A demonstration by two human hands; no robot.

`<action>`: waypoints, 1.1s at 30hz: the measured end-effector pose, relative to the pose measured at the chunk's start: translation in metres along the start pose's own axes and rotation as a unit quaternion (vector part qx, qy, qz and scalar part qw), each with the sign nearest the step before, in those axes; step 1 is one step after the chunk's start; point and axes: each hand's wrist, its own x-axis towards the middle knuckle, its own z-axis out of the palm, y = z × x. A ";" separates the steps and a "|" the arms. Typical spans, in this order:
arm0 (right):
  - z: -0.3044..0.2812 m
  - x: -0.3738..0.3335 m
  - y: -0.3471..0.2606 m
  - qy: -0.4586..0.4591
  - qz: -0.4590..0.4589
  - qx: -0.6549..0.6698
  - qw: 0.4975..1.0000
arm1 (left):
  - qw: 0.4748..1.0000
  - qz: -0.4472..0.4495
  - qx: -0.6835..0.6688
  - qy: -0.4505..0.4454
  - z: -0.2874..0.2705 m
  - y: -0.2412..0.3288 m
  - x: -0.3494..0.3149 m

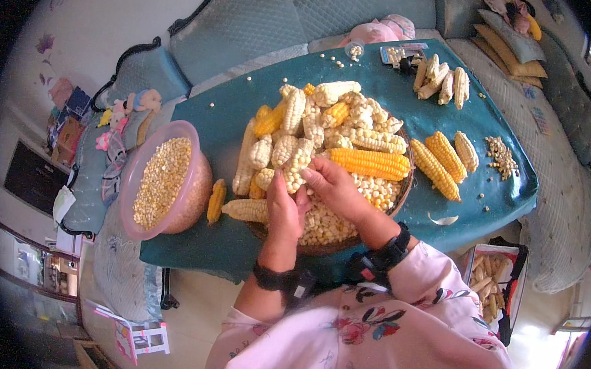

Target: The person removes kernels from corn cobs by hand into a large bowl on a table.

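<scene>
Both hands meet over a round basket [404, 195] heaped with ears of corn and loose kernels. My left hand [285, 210] is closed round the lower part of a pale ear of corn [300, 159], which tilts upward. My right hand [338, 191] presses its thumb and fingers on the same ear from the right. A long yellow ear [369, 163] lies just beyond my right hand. Loose pale kernels [327, 224] fill the basket's near part, below my hands. Another pale ear [246, 210] sticks out over the basket's left rim, beside my left wrist.
A pink bowl [193, 170] of kernels stands on the green-covered table [228, 121], with a small yellow ear [216, 201] beside it. Several ears [438, 158] and stripped cobs [442, 82] lie to the right. A box of cobs [491, 277] sits on the floor; sofas [251, 30] surround the table.
</scene>
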 end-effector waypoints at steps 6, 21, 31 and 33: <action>-0.006 -0.001 -0.004 0.019 0.014 -0.011 1.000 | 0.991 0.023 0.041 0.122 0.021 0.004 -0.003; -0.007 -0.003 -0.010 0.052 0.056 0.035 0.996 | 0.971 0.112 0.190 0.090 0.038 0.011 -0.012; -0.003 -0.001 -0.013 0.038 0.074 0.039 0.996 | 0.989 -0.038 0.035 0.140 0.022 0.010 -0.002; -0.006 -0.001 -0.012 0.030 0.079 0.029 0.996 | 0.995 -0.052 -0.013 0.081 0.017 0.011 -0.002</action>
